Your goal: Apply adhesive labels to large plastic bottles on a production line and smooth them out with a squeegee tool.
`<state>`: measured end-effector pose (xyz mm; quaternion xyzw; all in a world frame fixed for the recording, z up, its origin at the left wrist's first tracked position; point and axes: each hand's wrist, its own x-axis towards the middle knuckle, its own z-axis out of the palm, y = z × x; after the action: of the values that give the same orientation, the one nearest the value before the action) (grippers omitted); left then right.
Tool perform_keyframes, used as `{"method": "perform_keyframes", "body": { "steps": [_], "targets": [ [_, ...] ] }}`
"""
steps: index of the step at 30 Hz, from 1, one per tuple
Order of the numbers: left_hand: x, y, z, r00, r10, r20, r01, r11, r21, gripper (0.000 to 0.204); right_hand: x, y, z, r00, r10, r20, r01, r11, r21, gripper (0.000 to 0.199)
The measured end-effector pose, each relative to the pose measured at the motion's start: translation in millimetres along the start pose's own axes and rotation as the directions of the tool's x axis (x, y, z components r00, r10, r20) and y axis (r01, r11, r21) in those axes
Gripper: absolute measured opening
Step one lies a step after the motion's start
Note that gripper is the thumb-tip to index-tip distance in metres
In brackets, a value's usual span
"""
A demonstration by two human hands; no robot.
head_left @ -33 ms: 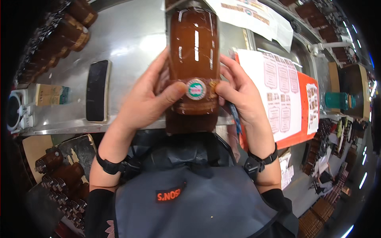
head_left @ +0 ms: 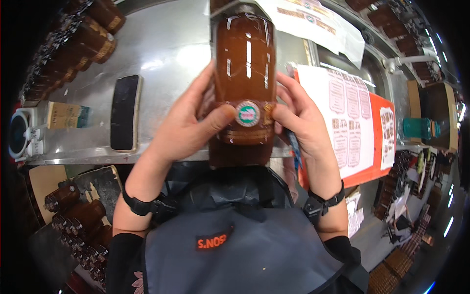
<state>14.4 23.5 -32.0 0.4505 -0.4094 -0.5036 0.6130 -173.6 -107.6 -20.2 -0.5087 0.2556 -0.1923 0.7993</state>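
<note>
A large brown glossy bottle (head_left: 246, 54) lies between my hands with its neck pointing away from me. A strip label wraps round its lower part, with a round green-and-white emblem (head_left: 247, 113) in the middle. My left hand (head_left: 196, 115) holds the bottle's left side, its thumb flat on the label beside the emblem. From the right, my right hand (head_left: 298, 115) grips the other side, its thumb on the label's right part. Most fingers curl behind the bottle and are partly hidden. A dark brown support (head_left: 240, 156) shows under the near end.
A phone (head_left: 126, 112) and a small tan-and-teal box (head_left: 68, 115) lie on the metal table (head_left: 169, 29) to the left. Printed label sheets (head_left: 338, 122) rest on an orange folder (head_left: 379, 132) at right. Brown bottles (head_left: 95, 41) crowd the far left; more bottles (head_left: 81, 215) stand lower left.
The whole view has shifted slightly, so everything appears a little further right. Both hands keep the same hold on the bottle.
</note>
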Motion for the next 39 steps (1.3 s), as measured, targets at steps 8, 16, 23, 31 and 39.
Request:
{"method": "perform_keyframes", "body": {
  "steps": [8,16,23,31,39],
  "targets": [
    [0.3,-1.7,2.3,1.000,0.027,0.006,-0.027,1.000,-0.001,0.086,-5.7,4.0,-3.0,1.000,0.024,-0.013,-0.023,0.999,0.037,0.074],
    [5.2,5.2,3.9,1.000,0.023,-0.005,-0.022,0.999,0.038,0.090,-2.2,7.9,-4.7,1.000,0.011,-0.020,-0.010,0.999,0.043,0.077],
    [3.6,6.2,1.7,1.000,0.018,-0.005,-0.018,0.998,0.068,0.093,-0.7,7.4,-3.3,1.000,0.025,-0.005,-0.024,0.999,0.031,0.076],
    [0.9,0.1,0.4,0.999,0.025,-0.020,-0.023,0.994,0.106,0.099,-2.8,12.0,-7.1,0.999,-0.006,-0.047,0.006,1.000,-0.003,0.074],
    [-4.8,19.5,11.0,0.957,0.281,0.067,-0.236,0.628,0.742,0.130,-4.7,-2.1,-0.3,0.998,-0.022,-0.065,0.019,0.998,-0.061,0.069]
  ]
}}
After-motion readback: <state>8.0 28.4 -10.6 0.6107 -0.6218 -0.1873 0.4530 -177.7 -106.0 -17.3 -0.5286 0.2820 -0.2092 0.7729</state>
